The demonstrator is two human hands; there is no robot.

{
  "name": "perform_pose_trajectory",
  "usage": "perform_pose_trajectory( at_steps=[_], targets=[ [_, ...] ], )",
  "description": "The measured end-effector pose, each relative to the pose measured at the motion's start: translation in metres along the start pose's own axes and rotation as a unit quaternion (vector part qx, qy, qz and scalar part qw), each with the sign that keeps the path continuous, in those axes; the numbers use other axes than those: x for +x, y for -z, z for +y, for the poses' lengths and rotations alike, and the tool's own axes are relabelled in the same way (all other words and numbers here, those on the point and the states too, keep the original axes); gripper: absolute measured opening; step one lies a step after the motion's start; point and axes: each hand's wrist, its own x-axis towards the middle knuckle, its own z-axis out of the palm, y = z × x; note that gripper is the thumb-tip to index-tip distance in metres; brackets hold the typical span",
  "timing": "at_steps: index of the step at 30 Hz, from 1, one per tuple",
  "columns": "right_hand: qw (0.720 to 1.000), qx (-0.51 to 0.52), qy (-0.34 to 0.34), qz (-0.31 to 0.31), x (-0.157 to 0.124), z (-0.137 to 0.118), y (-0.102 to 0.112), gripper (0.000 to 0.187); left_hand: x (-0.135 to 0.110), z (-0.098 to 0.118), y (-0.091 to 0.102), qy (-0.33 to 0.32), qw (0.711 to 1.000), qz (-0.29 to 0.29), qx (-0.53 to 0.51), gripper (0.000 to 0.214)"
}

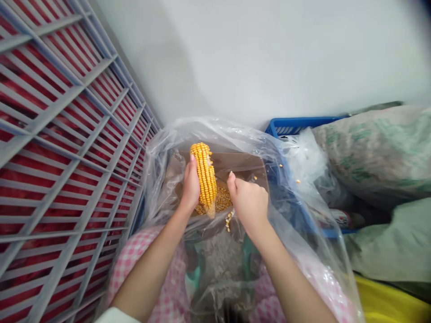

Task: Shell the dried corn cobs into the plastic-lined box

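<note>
A yellow ear of corn point(204, 177) stands nearly upright in my left hand point(191, 185), which is closed around its left side. Near its top right edge some kernels are gone and pale cob shows. My right hand point(249, 200) is closed with the thumb sticking up, a little right of the ear and apart from it; its curled fingers are hidden. Several loose kernels point(229, 220) are just below that hand. Under both hands a cardboard box point(242, 160), surrounded by clear plastic, has a heap of corn kernels point(222, 199) in it.
A grey slatted crate point(74, 134) with red contents rises close on the left. Clear plastic sheeting point(215, 128) spreads around the box and over my lap. To the right are a blue basket point(303, 122), a stuffed sack point(377, 148) and something yellow point(387, 300). A white wall point(269, 58) stands behind.
</note>
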Motion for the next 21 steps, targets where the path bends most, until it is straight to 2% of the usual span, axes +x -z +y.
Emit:
perform_pose_trajectory(
  at_steps=[3, 5, 7, 9, 16, 21],
  targets=[
    [1.000, 0.018, -0.001, 0.019, 0.005, 0.006, 0.008, 0.055, 0.004, 0.008, 0.009, -0.091, 0.991, 0.068, 0.076, 0.040],
    [0.997, 0.071, 0.003, -0.011, 0.009, 0.011, 0.009, 0.055, 0.006, 0.013, 0.012, -0.066, 0.996, 0.044, 0.041, 0.043],
    [0.991, 0.127, 0.010, -0.042, 0.011, 0.015, 0.008, 0.056, 0.007, 0.015, 0.011, 0.008, 0.999, -0.013, -0.029, 0.049],
    [0.984, 0.167, 0.009, -0.057, 0.011, 0.016, 0.007, 0.057, 0.007, 0.014, 0.008, 0.051, 0.995, -0.048, -0.068, 0.051],
    [0.980, 0.181, 0.000, -0.080, 0.009, 0.007, 0.008, 0.054, 0.001, 0.006, 0.001, -0.014, 0.999, -0.033, -0.039, 0.044],
    [0.982, 0.165, -0.007, -0.094, 0.010, 0.007, 0.010, 0.053, 0.001, 0.008, 0.000, -0.018, 0.999, -0.037, -0.035, 0.044]
  ],
)
